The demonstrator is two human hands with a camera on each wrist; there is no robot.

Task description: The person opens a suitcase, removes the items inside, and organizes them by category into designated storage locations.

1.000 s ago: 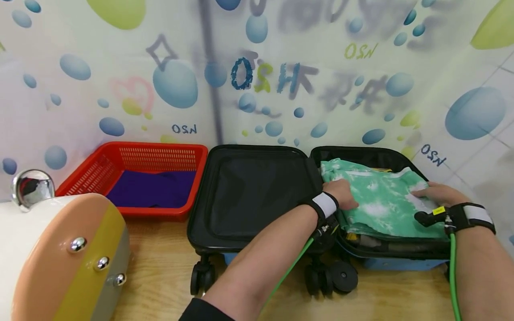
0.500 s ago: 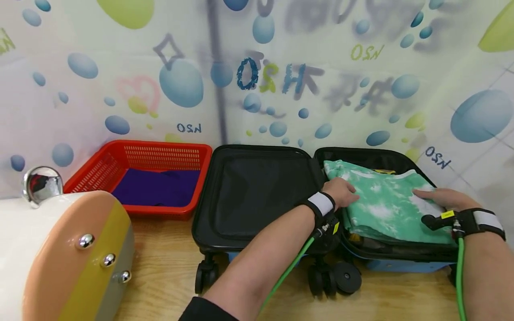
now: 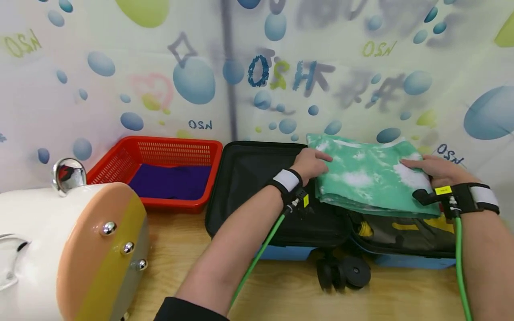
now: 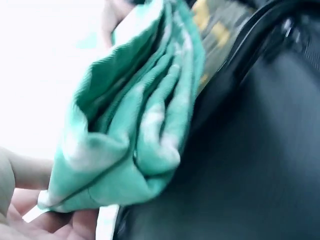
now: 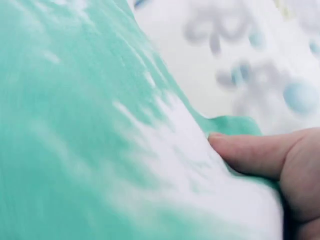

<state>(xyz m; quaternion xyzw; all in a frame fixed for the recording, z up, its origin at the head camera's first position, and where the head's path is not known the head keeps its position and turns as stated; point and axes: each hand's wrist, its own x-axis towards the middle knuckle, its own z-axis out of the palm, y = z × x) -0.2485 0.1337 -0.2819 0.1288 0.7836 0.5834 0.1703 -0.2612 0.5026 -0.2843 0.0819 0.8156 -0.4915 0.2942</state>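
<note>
A folded green-and-white tie-dye garment [image 3: 365, 174] is held between both hands, raised over the open suitcase. My left hand [image 3: 310, 165] grips its left edge; in the left wrist view the fingers [image 4: 82, 222] lie under the folded layers [image 4: 145, 115]. At the right edge my right hand [image 3: 437, 169] grips it, with the thumb [image 5: 255, 155] on top and the other fingers mostly hidden. Below the garment, the suitcase's right half [image 3: 405, 258] holds dark, yellow-patterned clothing [image 3: 409, 229]. The black left half [image 3: 257, 174] lies beside it, partly behind my left arm.
A red plastic basket [image 3: 205, 203] with dark purple cloth [image 3: 172, 180] in it stands left of the suitcase. Nearer, a white rounded object with a striped end panel [image 3: 108, 249] takes up the left side. A patterned curtain [image 3: 321, 89] hangs behind. Suitcase wheels [image 3: 341, 272] jut out in front.
Both hands have lifted the folded garment out of the suitcase's right half and shifted it left, uncovering the yellow-patterned clothing below. The head view has turned slightly left.
</note>
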